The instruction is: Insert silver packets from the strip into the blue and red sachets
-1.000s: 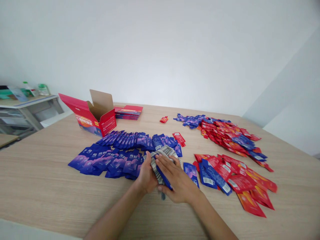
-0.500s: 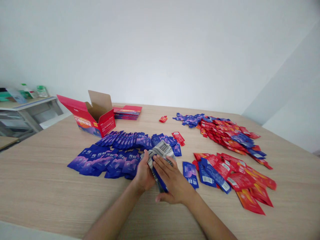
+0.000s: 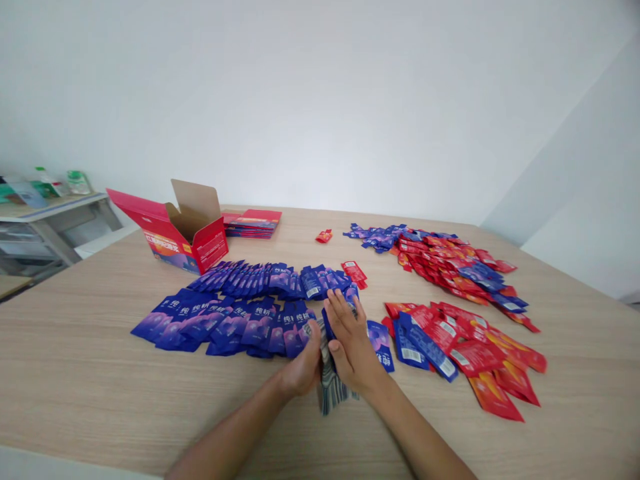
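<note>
Between my palms stands a stack of sachets (image 3: 331, 395), tilted, its silvery striped edges showing towards me. My left hand (image 3: 303, 365) grips the stack's left side, with the thumb on top. Flat against its right side lies my right hand (image 3: 353, 343), fingers stretched out; it hides much of the stack. Just beyond and to the left, blue-purple sachets (image 3: 235, 327) lie overlapping in a row, with a second row (image 3: 255, 279) behind. A single blue sachet (image 3: 381, 345) is by my right wrist.
An open red carton (image 3: 187, 233) stands at the back left, beside flattened cartons (image 3: 254, 223). Loose red and blue sachets (image 3: 450, 263) are heaped at the right, more red ones (image 3: 480, 357) nearer. Two lone red sachets (image 3: 324, 237) lie mid-table. A side table (image 3: 50, 208) holds bottles.
The stack has turned from lying slanted to standing more on edge, nearer me. My right hand has swung from over it to its right side. More blue sachets of the front row now show.
</note>
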